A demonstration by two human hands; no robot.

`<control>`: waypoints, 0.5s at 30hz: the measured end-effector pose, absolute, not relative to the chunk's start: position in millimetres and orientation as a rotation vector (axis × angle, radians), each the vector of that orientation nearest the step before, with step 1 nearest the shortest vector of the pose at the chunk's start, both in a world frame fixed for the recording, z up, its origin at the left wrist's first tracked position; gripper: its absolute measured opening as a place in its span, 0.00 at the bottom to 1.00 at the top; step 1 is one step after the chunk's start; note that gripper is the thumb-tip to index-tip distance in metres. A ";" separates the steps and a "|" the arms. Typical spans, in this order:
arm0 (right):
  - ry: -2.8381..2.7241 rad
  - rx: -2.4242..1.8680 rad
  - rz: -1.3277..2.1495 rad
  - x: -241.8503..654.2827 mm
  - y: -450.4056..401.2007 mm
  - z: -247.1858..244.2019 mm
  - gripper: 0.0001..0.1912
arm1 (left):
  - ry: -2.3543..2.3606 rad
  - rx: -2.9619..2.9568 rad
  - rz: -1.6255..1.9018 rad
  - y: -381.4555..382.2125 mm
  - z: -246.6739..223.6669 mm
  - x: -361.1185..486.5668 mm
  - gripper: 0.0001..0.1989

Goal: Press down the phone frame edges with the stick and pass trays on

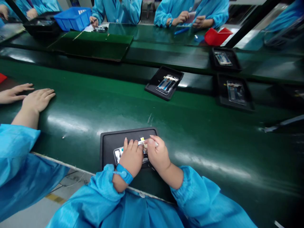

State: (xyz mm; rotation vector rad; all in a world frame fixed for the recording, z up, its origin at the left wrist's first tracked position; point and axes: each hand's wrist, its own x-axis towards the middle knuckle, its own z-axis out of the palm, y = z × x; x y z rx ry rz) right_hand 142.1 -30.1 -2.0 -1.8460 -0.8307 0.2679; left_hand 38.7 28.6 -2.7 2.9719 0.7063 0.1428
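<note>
At six o'clock on the glossy green table (201, 136), a matte black tray (112, 136) holds a thin, round-cornered phone (117, 155), its insides uncovered, so it looks unfinished. The left hand (133, 158) lies across it, fingers slightly apart; the right hand (159, 155), at its three-o'clock end, pinches a slim pale tool (156, 144).

Worn on the head, looking forward and steeply down over the green bench (199, 133). Close above the left hand (131, 160) and right hand (158, 153), set low and near the middle of the view. Facing across to the far workers' blue sleeves (163, 14), cropped at the top edge. Tilted, judging by the bench's rightward downslope. Blurred at far right, so hard to read there.
</note>
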 end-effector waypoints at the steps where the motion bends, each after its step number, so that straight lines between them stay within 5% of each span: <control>1: -0.897 -1.846 0.278 141.9 -28.1 0.5 0.12 | 0.702 2.967 0.118 28.7 -2.2 38.4 0.14; 8: -1.199 -1.835 0.248 139.4 -14.4 5.0 0.15 | 0.659 2.895 0.063 32.1 -2.2 37.6 0.16; 15: -0.515 -1.876 0.415 146.6 -15.1 7.8 0.16 | 0.890 2.665 0.287 40.9 0.2 37.8 0.09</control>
